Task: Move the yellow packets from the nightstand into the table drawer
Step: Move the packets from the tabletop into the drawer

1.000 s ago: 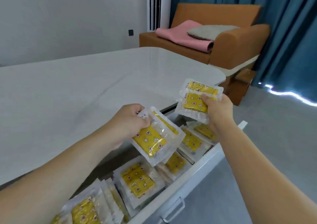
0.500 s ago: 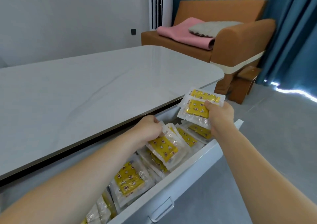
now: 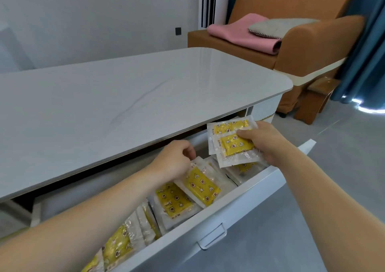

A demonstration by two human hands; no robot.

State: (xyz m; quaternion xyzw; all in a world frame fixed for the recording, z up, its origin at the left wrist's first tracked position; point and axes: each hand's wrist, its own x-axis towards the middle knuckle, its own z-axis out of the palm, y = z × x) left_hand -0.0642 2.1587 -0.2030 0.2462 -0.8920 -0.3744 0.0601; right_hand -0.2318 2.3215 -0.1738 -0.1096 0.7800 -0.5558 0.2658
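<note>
The white table drawer (image 3: 239,209) stands pulled open under the grey tabletop (image 3: 125,105), and several yellow packets in clear wrappers lie inside it. My left hand (image 3: 175,161) reaches into the drawer with curled fingers, pinching the upper edge of one yellow packet (image 3: 201,186) that lies on top of the others. My right hand (image 3: 262,144) grips two more yellow packets (image 3: 231,142), fanned one over the other, just above the drawer's right end. The nightstand is out of view.
The drawer front carries a metal handle (image 3: 212,238). An orange armchair (image 3: 312,42) with a pink blanket (image 3: 241,32) and a grey cushion stands behind the table. A small wooden stool (image 3: 316,98) and blue curtains (image 3: 370,42) are at the right, over a grey floor.
My left hand has lowered its packet into the drawer onto the others. My right hand has come down and closer to the drawer with its two packets. The view has moved nearer.
</note>
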